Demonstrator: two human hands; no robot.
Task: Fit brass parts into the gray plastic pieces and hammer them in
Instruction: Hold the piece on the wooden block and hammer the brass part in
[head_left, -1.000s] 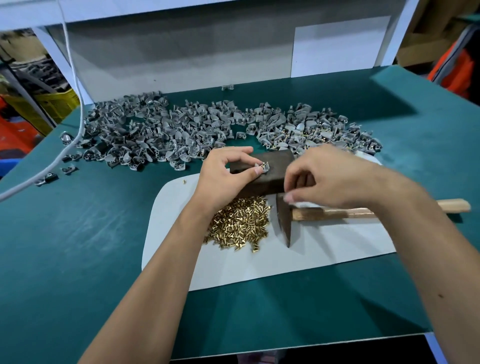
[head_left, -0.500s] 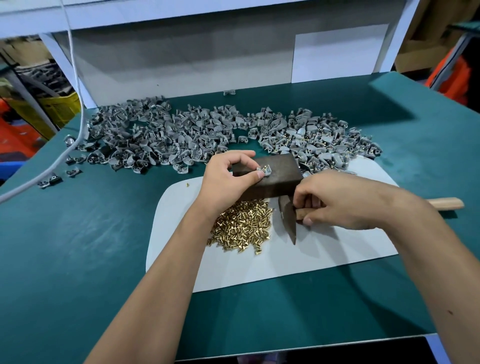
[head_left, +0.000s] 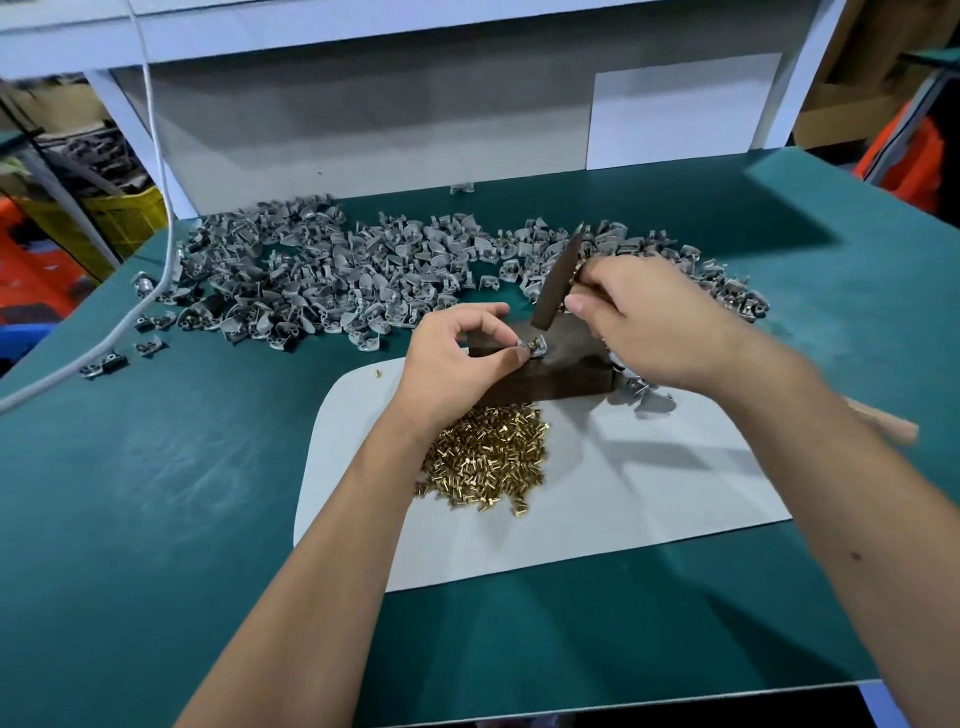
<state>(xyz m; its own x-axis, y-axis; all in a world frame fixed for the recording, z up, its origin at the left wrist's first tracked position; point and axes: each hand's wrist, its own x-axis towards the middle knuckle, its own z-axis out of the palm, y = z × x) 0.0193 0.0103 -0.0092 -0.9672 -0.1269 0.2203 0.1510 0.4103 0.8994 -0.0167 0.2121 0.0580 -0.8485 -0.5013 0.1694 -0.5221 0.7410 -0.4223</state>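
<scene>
White cord at the table's left edge, gray pieces piled along the back, left hand pinching one gray piece (brass part in it) on a dark block, brass parts heaped on a white mat, right hand gripping a raised hammer.

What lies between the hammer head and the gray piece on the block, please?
Nothing: in the head view the hammer head hangs raised over the gray piece that the left hand pinches on the block; the right hand grips the hammer.

One hammer, one dark block, one white mat, two hands, countless gray pieces.
</scene>
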